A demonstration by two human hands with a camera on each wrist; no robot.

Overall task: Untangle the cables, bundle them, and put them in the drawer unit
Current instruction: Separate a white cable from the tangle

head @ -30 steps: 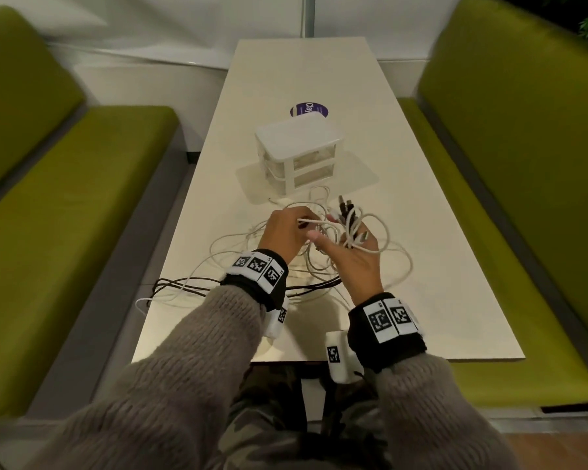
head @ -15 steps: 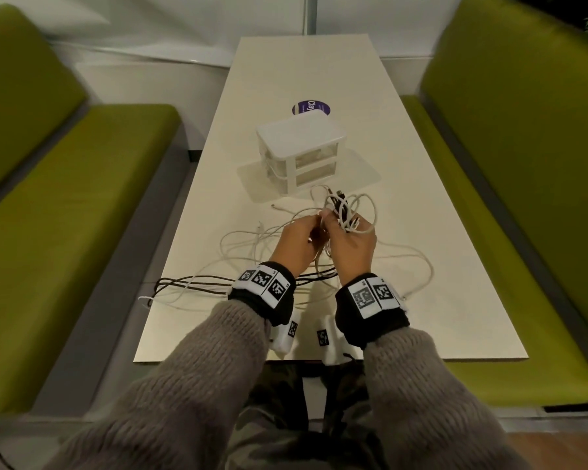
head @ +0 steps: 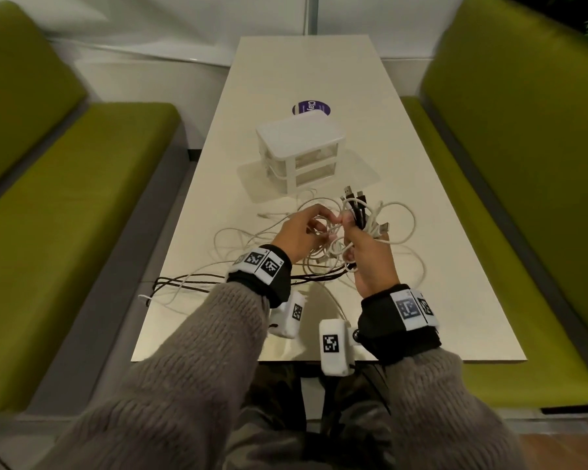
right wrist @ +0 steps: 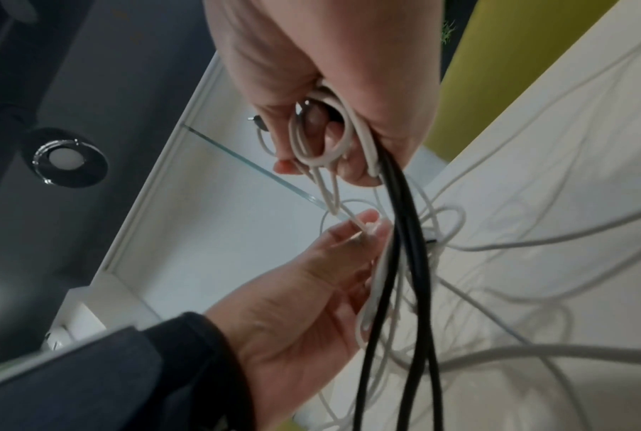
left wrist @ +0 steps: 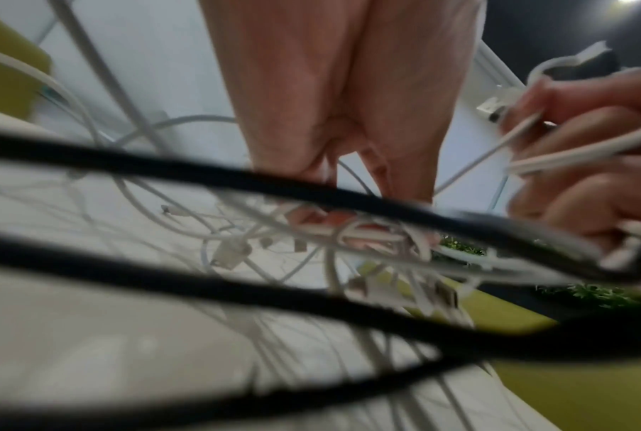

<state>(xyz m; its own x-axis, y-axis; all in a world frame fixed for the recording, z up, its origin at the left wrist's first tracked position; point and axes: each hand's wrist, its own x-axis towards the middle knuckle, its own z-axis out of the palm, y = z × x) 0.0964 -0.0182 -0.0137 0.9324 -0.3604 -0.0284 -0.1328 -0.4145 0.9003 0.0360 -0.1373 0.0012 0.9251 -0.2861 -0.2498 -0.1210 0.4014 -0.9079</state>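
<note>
Tangled white and black cables [head: 323,256] on table, closed white drawer unit [head: 301,149] behind

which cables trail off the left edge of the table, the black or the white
Mostly the black cables: they run from the right hand leftward to the table edge. One thin white cable end lies beside them; other white ones loop mid-table.

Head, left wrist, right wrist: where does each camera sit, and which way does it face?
Head: above the table, looking down at both hands, grey sleeves, drawer unit.
Left wrist: under the left hand, looking along it through blurred black cables.
Right wrist: below the right hand, which grips cable loops; left hand pinches a white cable.
Shared: both hands and the tangle show in all three.
</note>
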